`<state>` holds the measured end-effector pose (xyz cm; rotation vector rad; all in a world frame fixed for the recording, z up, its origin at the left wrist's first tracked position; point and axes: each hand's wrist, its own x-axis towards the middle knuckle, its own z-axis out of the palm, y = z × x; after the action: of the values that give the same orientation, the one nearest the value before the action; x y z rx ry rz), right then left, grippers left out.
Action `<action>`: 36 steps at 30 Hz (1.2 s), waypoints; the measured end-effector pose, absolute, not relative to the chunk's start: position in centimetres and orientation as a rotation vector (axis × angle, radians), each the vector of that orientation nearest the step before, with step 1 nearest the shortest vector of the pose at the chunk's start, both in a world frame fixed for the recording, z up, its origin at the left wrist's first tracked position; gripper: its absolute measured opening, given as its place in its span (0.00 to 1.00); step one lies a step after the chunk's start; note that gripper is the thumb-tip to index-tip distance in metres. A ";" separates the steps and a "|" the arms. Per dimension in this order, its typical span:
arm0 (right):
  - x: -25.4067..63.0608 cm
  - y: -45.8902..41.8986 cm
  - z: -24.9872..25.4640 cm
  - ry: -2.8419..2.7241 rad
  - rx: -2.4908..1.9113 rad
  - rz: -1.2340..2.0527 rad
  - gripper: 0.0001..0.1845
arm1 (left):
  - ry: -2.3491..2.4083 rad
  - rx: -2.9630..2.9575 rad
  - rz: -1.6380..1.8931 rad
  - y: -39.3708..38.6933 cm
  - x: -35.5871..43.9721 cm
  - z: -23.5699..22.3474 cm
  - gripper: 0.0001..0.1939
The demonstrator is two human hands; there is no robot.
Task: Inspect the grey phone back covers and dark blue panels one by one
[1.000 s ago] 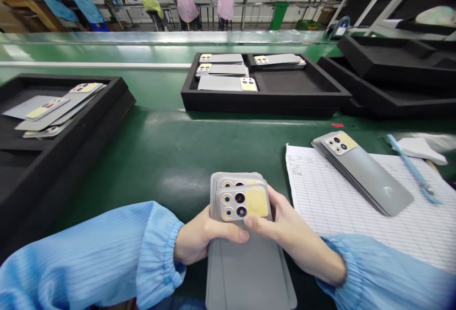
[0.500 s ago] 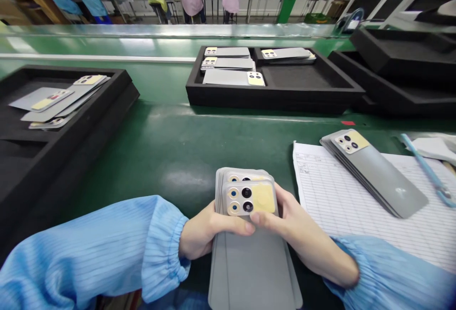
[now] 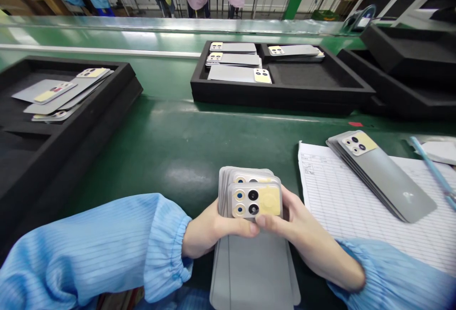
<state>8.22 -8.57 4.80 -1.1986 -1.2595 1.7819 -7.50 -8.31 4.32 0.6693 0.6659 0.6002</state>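
Observation:
Between my two hands is a stack of grey phone back covers, fanned slightly, each with a camera cutout plate and a yellow film patch at the top end. My left hand grips the stack's left side, its thumb lying across the top cover below the cameras. On the other side, my right hand wraps the right edge, thumb pressed just under the yellow patch. The fingers beneath the stack are hidden. To the right, another stack of grey back covers rests on a lined paper sheet.
A black tray with several cover stacks stands ahead on the green table. Another black tray with loose covers is at left. Black trays pile up at right, above a blue pen. People stand across the room.
The whole view has shifted slightly, so the table items appear a little further right. Both hands keep their hold on the stack, with the top cover sitting almost the same.

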 end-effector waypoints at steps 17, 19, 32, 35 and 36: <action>8.2 -8.6 5.1 -1.195 -1.188 1.817 0.19 | 0.693 0.560 0.559 -8.4 -7.6 4.2 0.20; 8.2 -8.7 5.1 -1.211 -1.160 1.808 0.19 | 0.680 0.609 0.587 -8.4 -7.6 4.3 0.21; 8.3 -8.9 4.5 -1.358 -1.110 1.680 0.23 | 0.633 0.791 0.613 -8.1 -7.8 4.4 0.22; 8.4 -9.1 4.3 -1.404 -1.089 1.642 0.25 | 0.624 0.815 0.626 -8.1 -7.8 4.3 0.23; 8.4 -9.2 4.2 -1.418 -1.081 1.625 0.26 | 0.618 0.824 0.629 -8.1 -7.8 4.3 0.24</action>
<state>8.37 -9.15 4.25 -1.0806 -1.4185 1.6255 -7.83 -8.07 4.30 0.8239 0.6183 0.6289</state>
